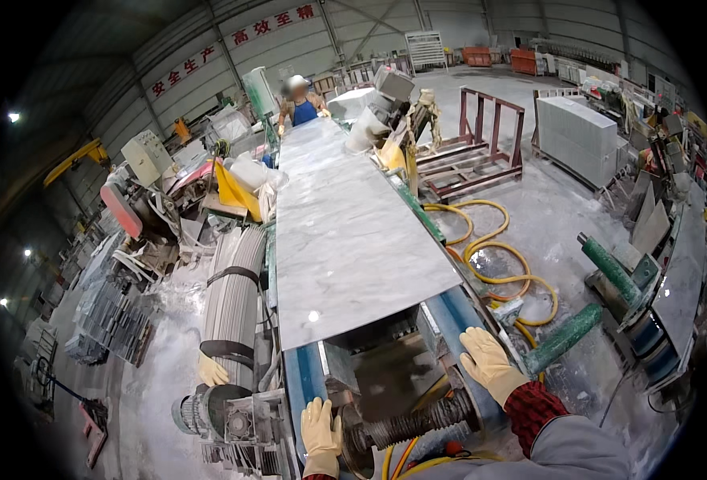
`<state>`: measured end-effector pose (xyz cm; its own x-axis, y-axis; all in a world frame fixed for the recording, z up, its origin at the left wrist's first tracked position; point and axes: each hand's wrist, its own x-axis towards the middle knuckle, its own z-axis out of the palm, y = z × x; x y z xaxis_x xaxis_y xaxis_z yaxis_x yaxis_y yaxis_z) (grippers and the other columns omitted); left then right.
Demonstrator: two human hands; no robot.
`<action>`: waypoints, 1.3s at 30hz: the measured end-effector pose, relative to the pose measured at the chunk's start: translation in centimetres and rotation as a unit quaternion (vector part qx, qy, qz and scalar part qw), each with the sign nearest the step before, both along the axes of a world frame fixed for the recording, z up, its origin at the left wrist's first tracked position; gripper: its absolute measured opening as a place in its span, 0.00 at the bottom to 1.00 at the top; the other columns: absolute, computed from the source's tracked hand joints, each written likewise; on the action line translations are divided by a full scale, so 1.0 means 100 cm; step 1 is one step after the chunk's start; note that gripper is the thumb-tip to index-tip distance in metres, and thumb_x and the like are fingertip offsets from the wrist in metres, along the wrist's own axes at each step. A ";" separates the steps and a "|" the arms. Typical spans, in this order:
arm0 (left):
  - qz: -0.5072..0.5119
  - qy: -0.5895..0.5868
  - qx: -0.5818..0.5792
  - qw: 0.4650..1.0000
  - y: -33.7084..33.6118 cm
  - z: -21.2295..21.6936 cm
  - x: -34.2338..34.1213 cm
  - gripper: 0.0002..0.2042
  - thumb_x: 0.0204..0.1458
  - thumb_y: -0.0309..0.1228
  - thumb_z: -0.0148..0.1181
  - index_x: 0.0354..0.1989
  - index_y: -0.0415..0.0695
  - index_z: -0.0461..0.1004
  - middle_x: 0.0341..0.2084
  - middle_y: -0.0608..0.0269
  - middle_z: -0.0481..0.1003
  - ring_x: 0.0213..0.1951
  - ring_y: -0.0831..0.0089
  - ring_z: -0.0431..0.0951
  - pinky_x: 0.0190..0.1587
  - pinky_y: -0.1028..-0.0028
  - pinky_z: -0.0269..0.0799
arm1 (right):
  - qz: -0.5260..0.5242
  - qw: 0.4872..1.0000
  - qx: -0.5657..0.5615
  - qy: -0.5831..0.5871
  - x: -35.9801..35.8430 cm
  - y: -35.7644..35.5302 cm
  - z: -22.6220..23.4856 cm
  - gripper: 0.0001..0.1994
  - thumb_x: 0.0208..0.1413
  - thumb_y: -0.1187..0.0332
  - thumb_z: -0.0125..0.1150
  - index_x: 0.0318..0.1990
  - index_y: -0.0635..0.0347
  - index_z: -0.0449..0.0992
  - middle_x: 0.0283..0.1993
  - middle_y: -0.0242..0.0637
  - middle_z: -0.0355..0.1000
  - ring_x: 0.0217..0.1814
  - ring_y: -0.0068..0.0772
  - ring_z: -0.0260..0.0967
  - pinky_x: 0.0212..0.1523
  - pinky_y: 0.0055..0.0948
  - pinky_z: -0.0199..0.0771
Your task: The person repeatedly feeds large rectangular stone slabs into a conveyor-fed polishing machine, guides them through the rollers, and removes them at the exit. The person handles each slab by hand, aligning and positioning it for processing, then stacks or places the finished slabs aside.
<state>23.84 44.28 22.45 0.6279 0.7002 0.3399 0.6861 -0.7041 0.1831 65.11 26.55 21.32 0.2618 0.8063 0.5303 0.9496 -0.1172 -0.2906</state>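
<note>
My left hand [320, 436], in a cream glove, rests palm down on the left blue belt [296, 384] of a long machine, its fingers stretched out. On the right blue belt [454, 316], my right hand [489, 366] lies flat in a matching glove, fingers apart. Neither hand holds anything. Just beyond them a large grey-white stone slab [353, 248] spans both belts, its near edge slanting and apart from my fingers. Between the belts, close to my left hand, sits a dirty ribbed roller [413, 424].
A co-worker [301, 106] in a blue apron stands at the slab's far end. Left are a strapped bundle of grey strips [237, 296], a cream glove [212, 370] and a motor [201, 414]. Yellow hoses [521, 264], a green roller [565, 336] and a brown rack [481, 152] stand right.
</note>
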 end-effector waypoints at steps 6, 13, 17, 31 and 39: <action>0.017 0.014 -0.048 0.999 0.002 0.000 -0.004 0.24 0.54 0.32 0.64 0.60 0.40 0.70 0.62 0.43 0.67 0.63 0.44 0.65 0.68 0.52 0.57 | 0.006 1.000 -0.002 0.010 -0.005 0.003 0.014 0.22 0.54 0.66 0.65 0.56 0.64 0.72 0.59 0.53 0.70 0.63 0.58 0.66 0.68 0.49 0.64; 0.007 -0.019 -0.012 1.000 -0.001 -0.004 -0.006 0.25 0.51 0.32 0.66 0.59 0.40 0.72 0.60 0.43 0.69 0.62 0.44 0.67 0.66 0.52 0.59 | 0.001 1.000 0.000 0.005 -0.006 0.001 0.012 0.23 0.54 0.66 0.66 0.56 0.64 0.73 0.59 0.54 0.71 0.63 0.59 0.66 0.68 0.50 0.64; 0.007 -0.011 -0.018 1.000 -0.001 -0.004 -0.007 0.25 0.51 0.31 0.66 0.59 0.40 0.72 0.60 0.43 0.70 0.62 0.44 0.67 0.67 0.52 0.59 | 0.000 1.000 0.012 -0.005 -0.006 0.000 0.007 0.22 0.53 0.67 0.66 0.56 0.64 0.73 0.58 0.54 0.71 0.62 0.60 0.67 0.68 0.50 0.65; 0.003 -0.008 0.006 1.000 -0.006 0.004 -0.008 0.24 0.49 0.31 0.67 0.56 0.39 0.72 0.55 0.47 0.70 0.58 0.47 0.68 0.63 0.55 0.61 | 0.002 1.000 0.003 -0.030 -0.011 -0.004 0.009 0.22 0.54 0.68 0.66 0.56 0.67 0.74 0.58 0.56 0.72 0.62 0.60 0.68 0.67 0.50 0.66; 0.010 -0.007 -0.012 1.000 -0.010 0.008 -0.007 0.24 0.49 0.31 0.67 0.56 0.39 0.73 0.56 0.47 0.71 0.58 0.48 0.68 0.63 0.55 0.62 | 0.004 1.000 -0.003 -0.016 -0.013 -0.008 0.006 0.23 0.54 0.68 0.66 0.57 0.66 0.73 0.59 0.56 0.72 0.62 0.60 0.68 0.68 0.50 0.65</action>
